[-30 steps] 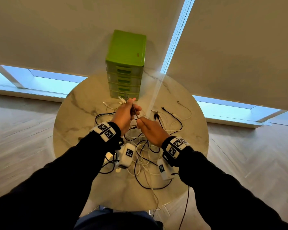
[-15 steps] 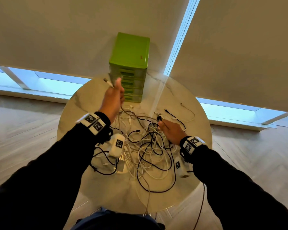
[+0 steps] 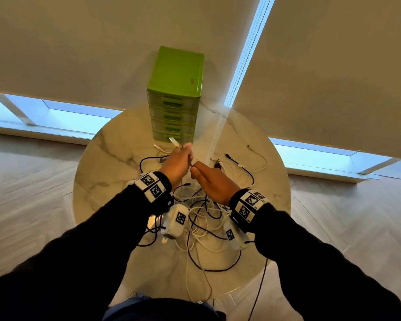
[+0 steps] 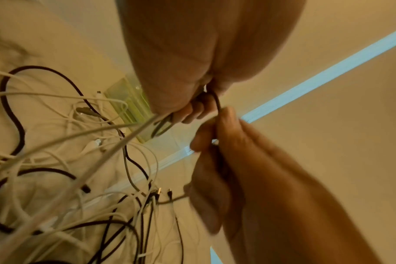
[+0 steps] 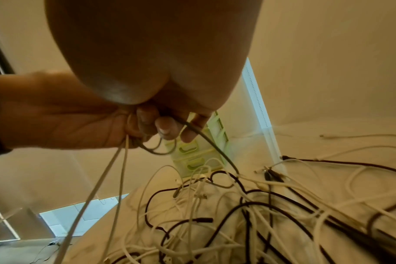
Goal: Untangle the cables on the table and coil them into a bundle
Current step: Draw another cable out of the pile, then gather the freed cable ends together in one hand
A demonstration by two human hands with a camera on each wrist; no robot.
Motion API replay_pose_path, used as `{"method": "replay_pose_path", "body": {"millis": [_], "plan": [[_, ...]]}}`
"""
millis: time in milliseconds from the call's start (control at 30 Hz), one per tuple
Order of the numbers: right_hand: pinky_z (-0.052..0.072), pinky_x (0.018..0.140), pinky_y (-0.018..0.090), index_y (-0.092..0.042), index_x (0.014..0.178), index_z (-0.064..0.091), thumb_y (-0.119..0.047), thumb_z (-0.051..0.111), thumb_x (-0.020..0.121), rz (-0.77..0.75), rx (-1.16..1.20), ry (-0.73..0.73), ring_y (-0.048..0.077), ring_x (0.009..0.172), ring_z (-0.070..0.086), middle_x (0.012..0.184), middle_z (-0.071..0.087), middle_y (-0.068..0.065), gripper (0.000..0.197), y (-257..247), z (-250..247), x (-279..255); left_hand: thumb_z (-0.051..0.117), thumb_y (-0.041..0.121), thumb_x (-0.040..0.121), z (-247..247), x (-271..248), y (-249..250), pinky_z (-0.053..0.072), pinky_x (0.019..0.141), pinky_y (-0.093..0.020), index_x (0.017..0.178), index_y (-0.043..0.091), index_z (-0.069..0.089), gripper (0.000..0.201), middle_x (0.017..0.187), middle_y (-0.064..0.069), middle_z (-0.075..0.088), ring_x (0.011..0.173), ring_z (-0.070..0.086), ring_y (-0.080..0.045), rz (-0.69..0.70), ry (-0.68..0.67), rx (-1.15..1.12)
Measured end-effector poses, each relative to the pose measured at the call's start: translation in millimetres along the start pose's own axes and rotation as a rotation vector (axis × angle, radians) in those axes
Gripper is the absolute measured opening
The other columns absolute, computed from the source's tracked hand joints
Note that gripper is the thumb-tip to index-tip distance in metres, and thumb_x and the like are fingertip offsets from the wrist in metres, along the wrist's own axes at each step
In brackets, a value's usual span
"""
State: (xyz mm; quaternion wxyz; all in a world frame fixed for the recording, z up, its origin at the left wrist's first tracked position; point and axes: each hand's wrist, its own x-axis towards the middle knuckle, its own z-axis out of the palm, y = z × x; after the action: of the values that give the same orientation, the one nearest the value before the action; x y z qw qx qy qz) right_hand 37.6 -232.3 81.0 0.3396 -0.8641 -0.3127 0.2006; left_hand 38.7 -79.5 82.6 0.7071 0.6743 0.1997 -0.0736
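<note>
Mostly cables: we see a limp tangle of black and white cables (image 3: 206,218) on the round marble counter (image 3: 97,172), one grey cable (image 5: 206,141) lifted.
Handling: we judge them light, floppy, snag-prone; best gripped near a plug.
Left hand (image 3: 177,165): clenched around small grey coils.
Right hand (image 3: 211,181): pinching the same cable just beside it.
Behind: green drawer unit (image 3: 175,93).

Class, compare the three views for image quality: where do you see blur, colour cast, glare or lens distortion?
Head view: wide-angle bending of the window frames, bright bluish window strips against a dim room, mostly sharp. Left wrist view: warm yellowish cast, the right hand smeared by motion blur. Right wrist view: same warm cast, the tangled cables soft, the close-up palm hiding much of the frame.
</note>
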Motion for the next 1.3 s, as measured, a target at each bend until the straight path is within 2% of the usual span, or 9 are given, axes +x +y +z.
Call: {"method": "replay_pose_path", "body": {"millis": [200,333,433,533,600,700,967,1100,1300], "plan": [[0.042,0.071,0.035,-0.028,0.085,0.046,-0.042,0.033,0.107,0.077,-0.080,-0.005,0.023,0.068,0.055,0.070,0.057,0.001,0.029,46,-4,-18,0.031,0.027,0.110,-27,8,28,0.036,0.056,-0.025,0.153,0.016,0.033,0.044,0.056,0.010,0.041,0.053,0.047,-0.009,0.040,0.130,-0.320],[0.037,0.076,0.031,-0.037,0.078,0.045,-0.044,0.033,0.106,0.181,-0.082,-0.051,0.017,0.072,0.053,0.074,0.058,-0.004,0.031,64,-13,-29,0.033,0.034,0.109,-51,11,43,0.031,0.047,-0.021,0.147,-0.006,0.035,0.055,0.055,0.009,0.032,0.051,0.036,-0.009,0.146,0.223,-0.333],[0.042,0.084,0.039,-0.024,0.087,0.052,-0.043,0.032,0.107,0.230,-0.172,-0.092,0.021,0.076,0.056,0.076,0.059,-0.002,0.034,73,-18,-28,0.033,0.036,0.109,-59,5,56,0.026,0.049,-0.022,0.090,0.013,0.059,0.040,0.057,0.009,0.026,0.051,0.027,-0.008,0.268,0.274,-0.313],[0.044,0.089,0.046,-0.024,0.084,0.050,-0.046,0.028,0.106,0.293,-0.314,-0.047,0.030,0.084,0.061,0.082,0.064,0.006,0.038,76,-25,-16,0.033,0.039,0.108,-50,-13,60,0.031,0.058,-0.025,0.106,0.017,0.061,0.035,0.063,0.012,0.035,0.056,0.033,-0.005,0.314,0.210,-0.137],[0.044,0.089,0.046,-0.021,0.085,0.052,-0.045,0.029,0.106,0.312,-0.296,0.071,0.033,0.088,0.062,0.087,0.066,0.008,0.040,65,-31,-4,0.031,0.042,0.108,-38,-24,48,0.046,0.080,-0.036,0.128,0.026,0.057,0.037,0.091,-0.001,0.064,0.085,0.059,-0.012,0.308,0.088,0.128],[0.046,0.079,0.039,-0.019,0.086,0.053,-0.042,0.032,0.107,0.252,-0.130,0.206,0.030,0.082,0.061,0.084,0.065,0.004,0.037,35,-36,12,0.034,0.045,0.106,-17,-28,14,0.037,0.110,-0.047,0.150,0.026,0.041,0.048,0.146,-0.016,0.050,0.133,0.047,-0.034,0.222,-0.047,0.381],[0.044,0.069,0.020,-0.023,0.105,0.052,-0.033,0.034,0.109,0.024,0.084,-0.009,0.008,0.072,0.056,0.082,0.056,-0.014,0.021,-15,-21,-5,0.042,0.042,0.106,7,-26,9,0.041,0.069,-0.031,0.102,0.027,0.059,0.022,0.069,0.000,0.050,0.066,0.048,-0.015,0.156,0.019,0.084],[0.043,0.065,0.021,-0.019,0.103,0.059,-0.035,0.036,0.108,0.046,0.071,-0.083,0.000,0.062,0.054,0.079,0.058,-0.006,0.029,2,-26,-25,0.047,0.030,0.105,10,-19,18,0.036,0.074,-0.029,0.115,0.038,0.054,0.015,0.074,0.007,0.046,0.068,0.043,-0.008,0.237,0.120,0.116],[0.054,0.072,0.040,-0.016,0.105,0.053,-0.035,0.043,0.105,0.197,0.127,-0.041,0.015,0.063,0.064,0.075,0.066,0.001,0.022,35,-38,-59,0.054,0.024,0.102,45,-25,23,0.041,0.096,-0.031,0.141,0.014,0.053,0.040,0.093,0.008,0.056,0.094,0.054,-0.012,0.357,0.017,0.203]]}}
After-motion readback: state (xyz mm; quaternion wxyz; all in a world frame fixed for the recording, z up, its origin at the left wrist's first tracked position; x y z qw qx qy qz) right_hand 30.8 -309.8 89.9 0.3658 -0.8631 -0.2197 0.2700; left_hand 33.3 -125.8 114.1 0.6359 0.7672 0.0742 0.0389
